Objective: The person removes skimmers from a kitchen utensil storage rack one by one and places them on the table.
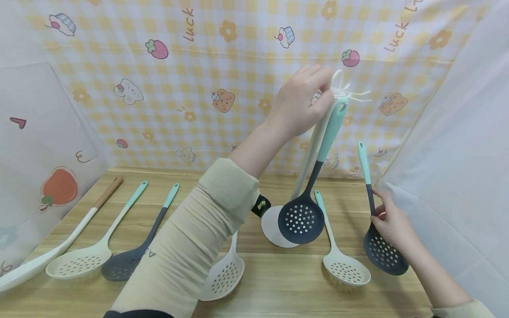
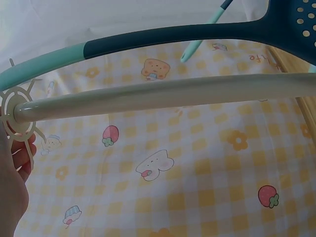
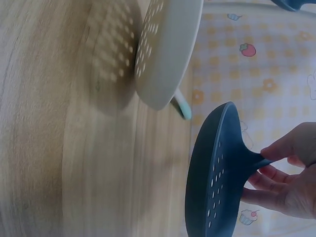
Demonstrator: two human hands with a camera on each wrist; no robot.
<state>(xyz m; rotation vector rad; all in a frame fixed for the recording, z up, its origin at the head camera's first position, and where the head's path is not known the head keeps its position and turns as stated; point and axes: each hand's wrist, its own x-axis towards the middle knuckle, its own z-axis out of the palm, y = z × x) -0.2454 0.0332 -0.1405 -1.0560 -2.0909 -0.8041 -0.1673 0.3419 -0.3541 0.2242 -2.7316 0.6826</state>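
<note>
My left hand [image 1: 304, 99] grips the hooked top of a white utensil stand, whose pole [image 1: 311, 154] leans slightly and rises from a round base [image 1: 274, 227]. From one of its hooks hangs a dark skimmer [image 1: 301, 221] with a mint handle. In the left wrist view, the hooked ring [image 2: 19, 116] lies against the fingers. My right hand [image 1: 393, 221] pinches the dark neck of another mint-handled skimmer [image 1: 385, 254], handle end upward. The right wrist view shows its perforated bowl [image 3: 212, 182] edge-on. Left of it, a cream skimmer [image 1: 346, 268] with a mint handle lies on the table.
On the left of the wooden table [image 1: 274, 282] lie a white utensil with a brown handle [image 1: 107, 192], a cream skimmer [image 1: 79, 263] and a dark one [image 1: 123, 265]. A white skimmer [image 1: 224, 276] is partly hidden by my left sleeve. A checked cloth [image 1: 179, 88] hangs behind.
</note>
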